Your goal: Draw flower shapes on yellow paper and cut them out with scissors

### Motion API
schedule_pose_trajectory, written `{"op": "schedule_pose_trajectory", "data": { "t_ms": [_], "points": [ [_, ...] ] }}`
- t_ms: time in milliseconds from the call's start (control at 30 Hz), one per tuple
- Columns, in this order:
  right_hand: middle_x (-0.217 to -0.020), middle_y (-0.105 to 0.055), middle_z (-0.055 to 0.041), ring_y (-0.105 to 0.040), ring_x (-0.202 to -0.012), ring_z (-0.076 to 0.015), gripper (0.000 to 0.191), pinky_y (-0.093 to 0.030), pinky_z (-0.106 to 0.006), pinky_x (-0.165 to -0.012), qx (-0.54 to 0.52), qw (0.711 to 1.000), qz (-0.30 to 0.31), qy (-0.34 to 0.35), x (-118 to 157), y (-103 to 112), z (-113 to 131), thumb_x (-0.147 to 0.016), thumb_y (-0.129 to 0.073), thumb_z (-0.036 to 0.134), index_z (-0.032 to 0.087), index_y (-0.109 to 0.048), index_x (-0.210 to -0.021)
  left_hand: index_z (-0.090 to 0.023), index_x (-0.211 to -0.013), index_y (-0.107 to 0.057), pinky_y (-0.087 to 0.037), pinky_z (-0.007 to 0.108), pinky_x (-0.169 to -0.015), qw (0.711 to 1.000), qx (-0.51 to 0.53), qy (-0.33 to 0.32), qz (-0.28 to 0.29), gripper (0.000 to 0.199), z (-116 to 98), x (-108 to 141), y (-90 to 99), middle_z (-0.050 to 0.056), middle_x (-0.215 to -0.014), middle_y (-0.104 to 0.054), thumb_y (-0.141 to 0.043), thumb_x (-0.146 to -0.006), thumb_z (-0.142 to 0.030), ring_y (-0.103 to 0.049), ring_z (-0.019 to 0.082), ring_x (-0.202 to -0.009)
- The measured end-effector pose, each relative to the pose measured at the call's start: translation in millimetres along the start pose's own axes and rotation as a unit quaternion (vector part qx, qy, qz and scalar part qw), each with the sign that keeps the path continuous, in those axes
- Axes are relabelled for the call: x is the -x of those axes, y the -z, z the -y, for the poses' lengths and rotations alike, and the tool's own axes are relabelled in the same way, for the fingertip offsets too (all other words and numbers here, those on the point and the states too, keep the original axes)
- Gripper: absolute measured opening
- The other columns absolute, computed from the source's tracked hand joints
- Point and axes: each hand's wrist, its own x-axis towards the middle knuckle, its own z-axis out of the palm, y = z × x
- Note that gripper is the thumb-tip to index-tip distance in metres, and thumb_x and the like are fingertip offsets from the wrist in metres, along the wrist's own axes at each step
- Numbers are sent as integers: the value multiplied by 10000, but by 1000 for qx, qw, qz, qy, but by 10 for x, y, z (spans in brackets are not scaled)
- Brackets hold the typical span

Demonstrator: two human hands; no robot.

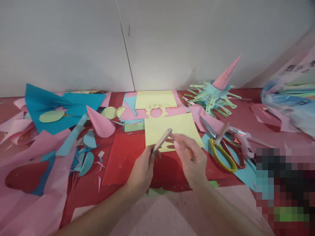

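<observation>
Upright and slanted to the right, a slim pale pen-like stick (162,141) is gripped by the fingers of my left hand (142,167); its exact kind is not clear. My right hand (192,157) is beside the stick's upper end, fingers apart and a little blurred; whether they touch it I cannot tell. Beneath both hands lies a pale yellow paper sheet (177,126), over a red sheet (128,154). Just beyond is a yellow scalloped paper ring (164,113) with a round hole.
Scissors with yellow and red handles (222,157) and a glue gun (242,141) lie right. Behind them stands a fringed paper piece topped by a pink cone (227,73). A pink paper cone (99,123), blue paper (83,101) and pink scraps (46,141) are left.
</observation>
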Motion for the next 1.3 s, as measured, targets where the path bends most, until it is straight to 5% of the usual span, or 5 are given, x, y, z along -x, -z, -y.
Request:
{"op": "schedule_pose_trajectory", "data": {
  "t_ms": [167, 600, 867, 1100, 1300],
  "points": [
    [-968, -651, -42, -603, -773, -153, 216, -470, -218, -501, 18, 992, 55, -116, -18, -28, -26, -823, -503, 323, 232, -581, -1003, -218, -944, -450, -335, 236, -574, 997, -58, 20, 41, 202, -28, 20, 10, -5, -728, -516, -269, -879, -278, -460, 130, -620],
    [-890, -654, -42, -578, -871, -168, 106, -447, -263, -667, -13, 983, 93, -155, -38, -61, -39, -787, -558, 298, 200, -548, -826, -238, -992, -520, -293, 211, -530, 998, -54, 19, 31, 278, -73, -9, 50, -27, -663, -535, -312, -866, -373, -464, 114, -557],
    [-699, -608, 33, -514, -548, -96, 486, -418, -240, -496, -90, 985, -47, -140, -116, 45, 1, -771, -572, 275, 284, -401, -1226, -202, -989, -478, -230, 224, -489, 991, 130, 9, 13, 320, -38, 16, 40, -57, -549, -270, -246, -876, -392, -276, 101, -488],
    [-887, -616, -42, -517, -618, -116, 255, -382, -215, -426, -169, 967, -13, -188, -128, 33, -2, -799, -509, 335, 244, -530, -1036, -205, -1007, -424, -325, 230, -592, 984, 178, -3, -7, 193, 0, -8, 8, -41, -638, -350, -304, -867, -262, -370, 103, -597],
    [-471, -475, 54, -408, -404, -75, 189, -342, -215, -419, -81, 985, 11, -152, -87, 15, -18, -838, -474, 365, 191, -533, -796, -207, -1055, -410, -391, 244, -702, 992, 127, -15, -14, 243, -6, -31, -2, -8, -759, -513, -422, -813, -188, -496, 106, -716]
  ]
}}
